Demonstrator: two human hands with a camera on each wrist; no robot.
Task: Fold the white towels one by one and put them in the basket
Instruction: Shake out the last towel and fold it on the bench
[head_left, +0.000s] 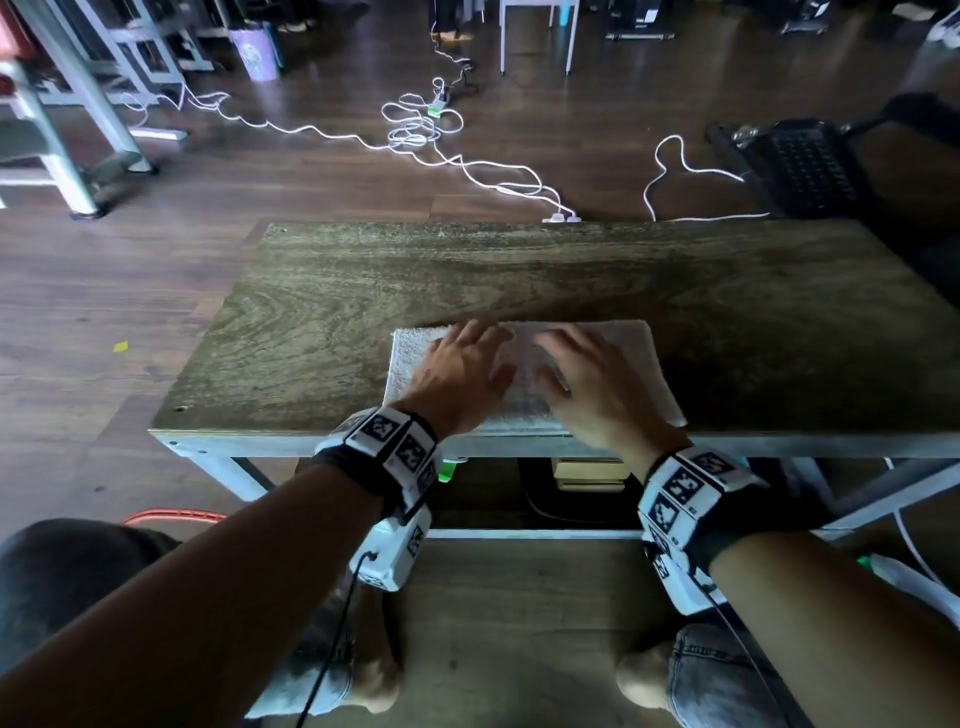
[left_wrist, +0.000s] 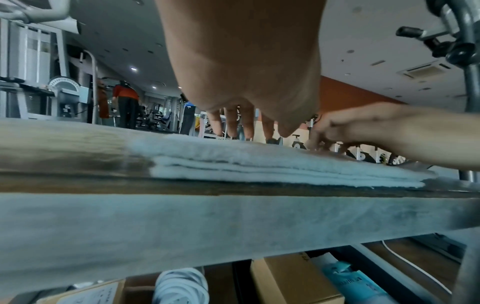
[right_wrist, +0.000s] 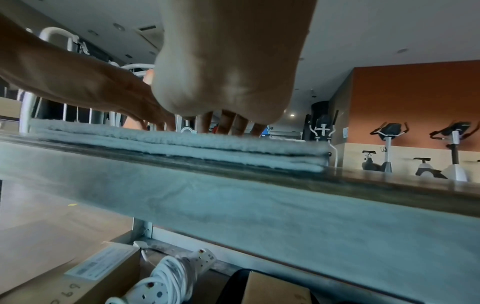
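A white towel (head_left: 413, 358) lies folded into a flat rectangle at the near edge of the wooden table (head_left: 519, 275). Its stacked layers show edge-on in the left wrist view (left_wrist: 259, 164) and the right wrist view (right_wrist: 182, 144). My left hand (head_left: 467, 364) lies palm down on the towel's left half, fingers spread and straight. My right hand (head_left: 582, 374) lies flat on the right half, close beside the left one. Both press on the top layer and grip nothing. No basket shows in any view.
A dark perforated chair or crate (head_left: 800, 166) stands beyond the table's far right corner. White cables (head_left: 415, 130) trail over the floor behind the table. Under the table sit cardboard boxes (left_wrist: 293, 277) and a coiled extension lead (right_wrist: 168, 277).
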